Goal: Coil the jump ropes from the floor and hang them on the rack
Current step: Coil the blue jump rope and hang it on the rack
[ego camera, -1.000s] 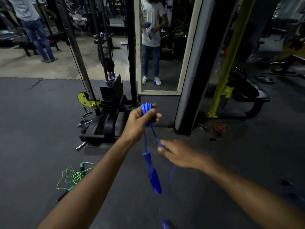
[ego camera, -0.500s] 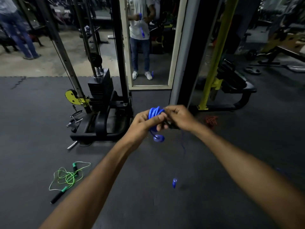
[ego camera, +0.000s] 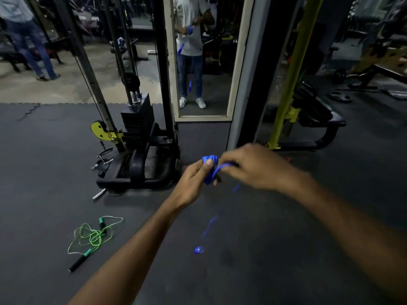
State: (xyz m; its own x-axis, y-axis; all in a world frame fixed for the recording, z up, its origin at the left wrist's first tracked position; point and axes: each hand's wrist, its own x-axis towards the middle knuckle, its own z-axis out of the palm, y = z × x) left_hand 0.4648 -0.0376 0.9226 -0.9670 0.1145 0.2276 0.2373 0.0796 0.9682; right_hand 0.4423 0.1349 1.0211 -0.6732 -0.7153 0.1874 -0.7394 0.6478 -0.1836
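My left hand [ego camera: 193, 179] grips a bundle of coiled blue jump rope [ego camera: 210, 160] in front of me. Right beside it, my right hand [ego camera: 248, 164] pinches a blue strand that arcs into the coil. The loose blue tail runs down, blurred, to a blue handle [ego camera: 198, 249] swinging above the floor. A green jump rope [ego camera: 93, 236] with black and green handles lies tangled on the dark mat at lower left. No hanging rack can be made out.
A cable machine with a weight stack [ego camera: 136, 119] and loose metal handles stands ahead left. A wall mirror [ego camera: 202, 62] shows my reflection. A yellow post and black bench [ego camera: 308, 119] stand right. A person [ego camera: 28, 38] walks at far left.
My right hand came up from below to meet the left at the coil and now draws a strand across it. The blue handle that hung near my hands has dropped lower.
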